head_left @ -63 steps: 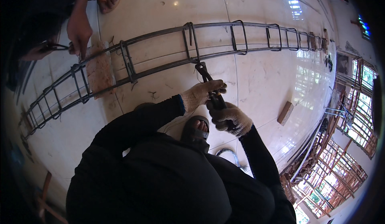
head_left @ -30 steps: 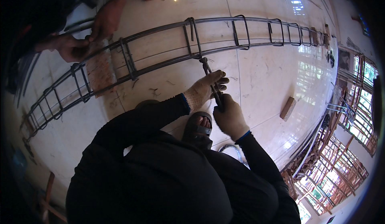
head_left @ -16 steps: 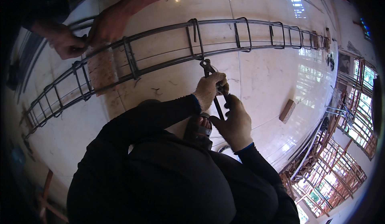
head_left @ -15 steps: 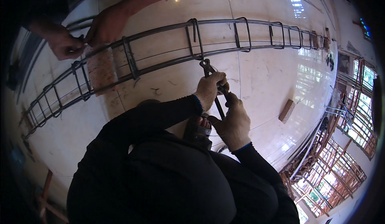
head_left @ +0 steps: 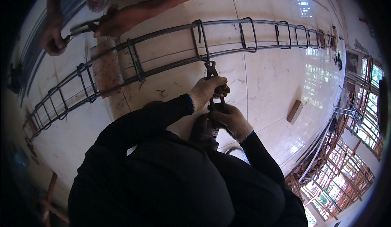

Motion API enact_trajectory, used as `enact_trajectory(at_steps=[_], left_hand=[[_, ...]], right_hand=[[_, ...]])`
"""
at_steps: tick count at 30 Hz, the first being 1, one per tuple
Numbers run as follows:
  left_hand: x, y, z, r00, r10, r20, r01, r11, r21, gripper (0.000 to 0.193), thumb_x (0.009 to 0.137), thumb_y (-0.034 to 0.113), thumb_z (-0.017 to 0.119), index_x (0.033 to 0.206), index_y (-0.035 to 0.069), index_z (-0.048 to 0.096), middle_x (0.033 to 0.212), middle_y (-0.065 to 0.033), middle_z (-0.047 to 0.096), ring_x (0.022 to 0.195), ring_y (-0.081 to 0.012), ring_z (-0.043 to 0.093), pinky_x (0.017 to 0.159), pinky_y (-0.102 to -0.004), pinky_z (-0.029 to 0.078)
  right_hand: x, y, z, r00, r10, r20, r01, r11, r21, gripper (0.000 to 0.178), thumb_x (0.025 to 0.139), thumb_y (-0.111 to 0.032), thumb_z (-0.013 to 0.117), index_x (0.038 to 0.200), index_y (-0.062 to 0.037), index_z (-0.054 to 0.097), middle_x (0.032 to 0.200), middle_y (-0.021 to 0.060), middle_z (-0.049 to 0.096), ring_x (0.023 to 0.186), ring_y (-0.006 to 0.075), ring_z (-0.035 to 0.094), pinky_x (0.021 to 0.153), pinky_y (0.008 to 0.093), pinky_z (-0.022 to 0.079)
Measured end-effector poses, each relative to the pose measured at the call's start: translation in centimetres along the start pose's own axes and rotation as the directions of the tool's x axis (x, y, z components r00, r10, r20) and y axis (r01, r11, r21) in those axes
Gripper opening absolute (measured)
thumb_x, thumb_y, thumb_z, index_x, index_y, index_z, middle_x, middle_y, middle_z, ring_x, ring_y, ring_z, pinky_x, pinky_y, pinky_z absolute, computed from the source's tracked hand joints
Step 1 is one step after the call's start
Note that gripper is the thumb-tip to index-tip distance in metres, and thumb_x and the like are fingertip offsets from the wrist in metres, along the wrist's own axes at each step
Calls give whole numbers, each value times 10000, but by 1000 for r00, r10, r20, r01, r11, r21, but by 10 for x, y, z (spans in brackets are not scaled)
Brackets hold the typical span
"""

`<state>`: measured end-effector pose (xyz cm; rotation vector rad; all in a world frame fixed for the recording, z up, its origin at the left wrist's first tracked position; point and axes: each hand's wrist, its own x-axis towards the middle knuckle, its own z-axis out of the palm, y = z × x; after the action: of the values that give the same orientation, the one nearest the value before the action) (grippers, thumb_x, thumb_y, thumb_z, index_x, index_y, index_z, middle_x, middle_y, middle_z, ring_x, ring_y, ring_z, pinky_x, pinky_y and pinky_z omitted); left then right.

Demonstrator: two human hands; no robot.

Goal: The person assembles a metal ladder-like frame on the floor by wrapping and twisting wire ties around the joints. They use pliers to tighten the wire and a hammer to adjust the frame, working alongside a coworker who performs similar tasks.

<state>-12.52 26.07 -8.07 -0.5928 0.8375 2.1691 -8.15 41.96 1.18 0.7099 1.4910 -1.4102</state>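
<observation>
Dark steel pincers (head_left: pixel 210 69) point away from me, their jaws close to the near bar of a long rebar cage (head_left: pixel 171 66). My left hand (head_left: pixel 203 93), in a cream knitted glove, is closed around the upper handles, just behind the jaws. Lower down, my gloved right hand (head_left: pixel 233 122) wraps the handle ends. Thin wire shows faintly beside the pincers. Square stirrups (head_left: pixel 203 40) cross the cage's long bars at intervals. Whether the jaws grip anything, I cannot tell.
At the far left a co-worker's hand (head_left: pixel 118 20) holds a grey hand tool (head_left: pixel 81 29); their other hand (head_left: pixel 53 36) is beside it. A brick-like block (head_left: pixel 106 68) lies under the cage. Another block (head_left: pixel 295 112) sits on the tiled floor (head_left: pixel 269 84) to the right.
My right hand has closed around the pincers' handle ends, and the handles have come together. My left hand shifted slightly left. The co-worker's hands moved apart and up from the cage.
</observation>
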Motion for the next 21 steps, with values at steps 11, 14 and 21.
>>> enact_trajectory(at_steps=[11,14,21], left_hand=[[-1,0,8,998,16,60,-9,993,-118,384,988,445,700,1095,77,683,1055,-97,713,996,-209,664,942,-371,509],[2,-7,10,998,36,-43,-37,999,-29,460,969,491,721,1149,69,678,1064,-90,712,1000,-208,659,947,-374,506],[4,-18,-9,990,-124,-74,137,968,212,527,946,548,720,1144,61,685,1051,-66,703,938,-183,657,894,-353,506]], right_hand=[[7,-16,-21,987,55,153,-32,989,-147,343,919,-169,689,1186,42,642,852,76,677,685,140,643,623,323,533],[15,3,-11,879,-464,-112,257,659,-707,369,957,-169,637,1271,25,644,853,47,670,728,137,641,672,339,545],[21,4,-4,979,44,-201,-116,924,-364,351,982,-269,653,1178,22,671,966,191,743,904,331,738,788,458,558]])
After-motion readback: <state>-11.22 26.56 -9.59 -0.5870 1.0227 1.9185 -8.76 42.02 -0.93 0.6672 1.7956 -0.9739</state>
